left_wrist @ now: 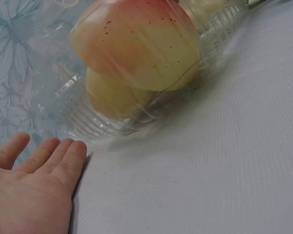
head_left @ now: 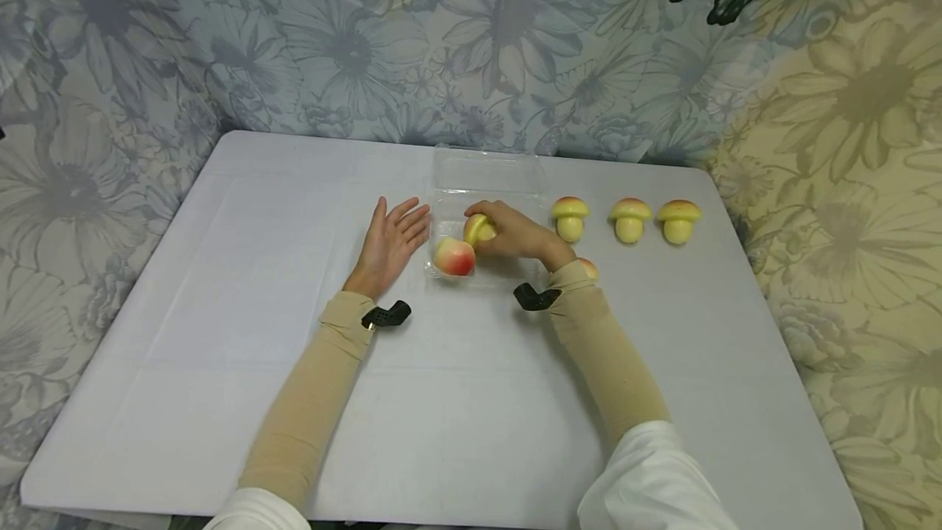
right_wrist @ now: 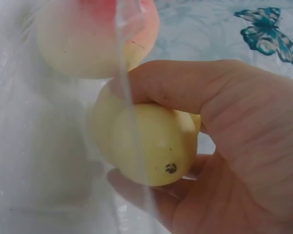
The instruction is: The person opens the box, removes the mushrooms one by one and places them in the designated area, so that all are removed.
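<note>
My right hand [head_left: 509, 230] grips a yellow toy mushroom [head_left: 480, 228] between thumb and fingers over a clear plastic container [head_left: 515, 275]. In the right wrist view, the rounded end of this mushroom's yellow stem [right_wrist: 154, 146] faces the camera, partly behind a clear plastic edge. Another toy mushroom [head_left: 454, 257], its cap blushed red, lies at the container's near left; the left wrist view shows its cap [left_wrist: 136, 46] through the plastic wall. Just left of the container, my left hand [head_left: 390, 244] is held palm up with fingers extended, holding nothing.
The container's hinged lid [head_left: 487, 172] is folded back toward the wall. Three toy mushrooms stand to the right, the nearest of them a mushroom [head_left: 570, 219] beside the container. One more mushroom [head_left: 588, 268] is mostly hidden behind my right wrist. A white cloth covers the table [head_left: 221, 399].
</note>
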`<state>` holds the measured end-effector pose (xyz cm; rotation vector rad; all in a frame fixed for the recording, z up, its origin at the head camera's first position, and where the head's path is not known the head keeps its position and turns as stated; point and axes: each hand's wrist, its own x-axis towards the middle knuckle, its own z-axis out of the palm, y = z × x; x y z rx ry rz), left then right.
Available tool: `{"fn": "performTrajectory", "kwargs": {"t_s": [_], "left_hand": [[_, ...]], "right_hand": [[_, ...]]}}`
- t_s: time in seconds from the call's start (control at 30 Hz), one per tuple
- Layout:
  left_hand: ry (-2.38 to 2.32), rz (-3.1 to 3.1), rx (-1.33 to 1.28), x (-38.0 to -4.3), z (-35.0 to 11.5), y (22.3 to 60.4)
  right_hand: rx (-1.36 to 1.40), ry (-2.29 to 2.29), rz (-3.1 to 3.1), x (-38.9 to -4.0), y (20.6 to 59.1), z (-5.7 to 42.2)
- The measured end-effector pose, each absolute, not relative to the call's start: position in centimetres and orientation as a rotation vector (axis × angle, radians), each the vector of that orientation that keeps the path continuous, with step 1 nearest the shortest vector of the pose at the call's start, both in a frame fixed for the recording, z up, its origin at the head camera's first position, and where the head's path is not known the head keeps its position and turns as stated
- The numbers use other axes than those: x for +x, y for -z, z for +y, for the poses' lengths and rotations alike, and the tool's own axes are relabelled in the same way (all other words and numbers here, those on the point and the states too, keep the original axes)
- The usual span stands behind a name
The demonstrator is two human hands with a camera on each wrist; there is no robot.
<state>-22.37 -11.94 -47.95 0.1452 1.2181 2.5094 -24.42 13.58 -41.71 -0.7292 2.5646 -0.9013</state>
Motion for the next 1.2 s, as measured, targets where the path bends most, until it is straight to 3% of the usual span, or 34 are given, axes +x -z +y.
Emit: {"fn": "performTrajectory", "kwargs": {"t_s": [1.2], "left_hand": [[-2.480,1.263,0.175,-22.5,-11.7,48.2]], "right_hand": [[-0.581,1.264,2.714,-22.8,39.4,16.2]]}}
